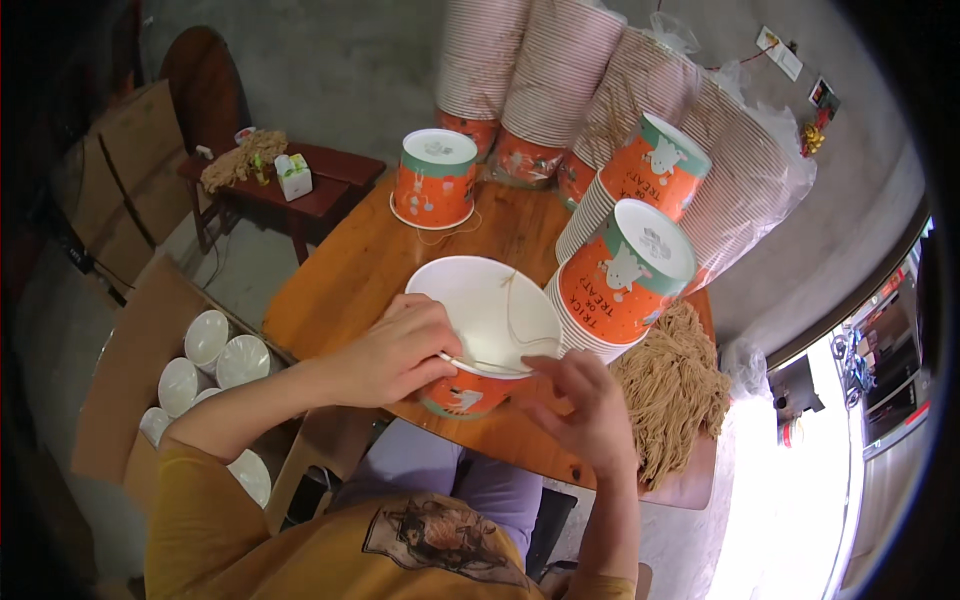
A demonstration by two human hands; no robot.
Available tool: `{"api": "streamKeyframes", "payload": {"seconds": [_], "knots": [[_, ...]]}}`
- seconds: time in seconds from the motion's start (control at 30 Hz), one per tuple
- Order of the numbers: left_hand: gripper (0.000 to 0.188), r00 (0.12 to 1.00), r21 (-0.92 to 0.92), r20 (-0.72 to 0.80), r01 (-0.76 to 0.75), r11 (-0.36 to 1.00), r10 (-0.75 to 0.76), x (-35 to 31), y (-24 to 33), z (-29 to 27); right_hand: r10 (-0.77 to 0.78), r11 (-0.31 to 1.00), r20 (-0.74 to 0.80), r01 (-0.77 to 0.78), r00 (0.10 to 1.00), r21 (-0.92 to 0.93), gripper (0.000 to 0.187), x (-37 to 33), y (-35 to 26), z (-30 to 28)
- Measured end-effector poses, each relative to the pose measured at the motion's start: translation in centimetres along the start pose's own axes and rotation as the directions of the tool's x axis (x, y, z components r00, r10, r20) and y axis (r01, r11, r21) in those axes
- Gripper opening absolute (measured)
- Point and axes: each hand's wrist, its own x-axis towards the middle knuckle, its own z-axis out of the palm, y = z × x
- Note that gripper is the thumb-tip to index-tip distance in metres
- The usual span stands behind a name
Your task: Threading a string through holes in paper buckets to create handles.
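Observation:
A white-lined paper bucket (480, 295) with an orange printed outside stands tilted towards me at the table's front edge. A thin tan cord (515, 315) hangs in a loop inside it and runs along the near rim. My left hand (400, 350) rests at the bucket's left rim, its fingers closed in a pinch on the cord. At the right of the near rim is my right hand (580, 405). Its fingers are curled at the cord by the rim; the exact grip is partly hidden.
Upside-down buckets (625, 270) are stacked to the right, beside a bundle of tan cords (670, 395). One upturned bucket (436, 180) stands further back with a cord. Tall wrapped stacks (570, 80) line the table's far side. A cardboard box (130, 400) at left holds several buckets.

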Motion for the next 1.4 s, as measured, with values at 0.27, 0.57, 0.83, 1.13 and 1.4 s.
{"api": "streamKeyframes", "payload": {"seconds": [0.27, 0.57, 0.83, 1.13, 1.4], "knots": [[0.016, 0.880, -0.571, 0.059, 0.418, 0.707, -0.472, 0.0, -1.7, -5.7, 0.186, 0.900, 0.164, -0.235, 0.969, 0.368, 0.013, 4.3, 1.2, 3.2], [0.018, 0.866, -0.417, 0.197, 0.498, 0.760, -0.459, -0.4, -5.0, -8.4, 0.151, 0.711, 0.333, -0.336, 0.931, 0.618, 0.015, 8.2, 3.1, 6.2], [0.025, 0.760, -0.687, 0.238, 0.572, 0.449, -0.605, 1.3, -13.9, -13.5, 0.068, 0.535, 0.586, -0.525, 0.807, 0.662, 0.021, 14.7, 6.5, 9.2], [0.022, 0.444, -1.000, -0.007, 0.016, 0.016, -0.896, -3.9, -22.8, -10.3, 0.540, -0.283, 0.318, -0.189, 0.779, 0.941, 0.022, 25.3, 13.0, 18.8], [0.019, 0.455, -0.989, 0.124, 0.126, -0.074, -0.882, -5.4, -21.4, -3.6, 0.613, -0.050, 0.391, -0.460, 0.687, 0.887, 0.023, 21.2, 16.1, 22.5]]}}
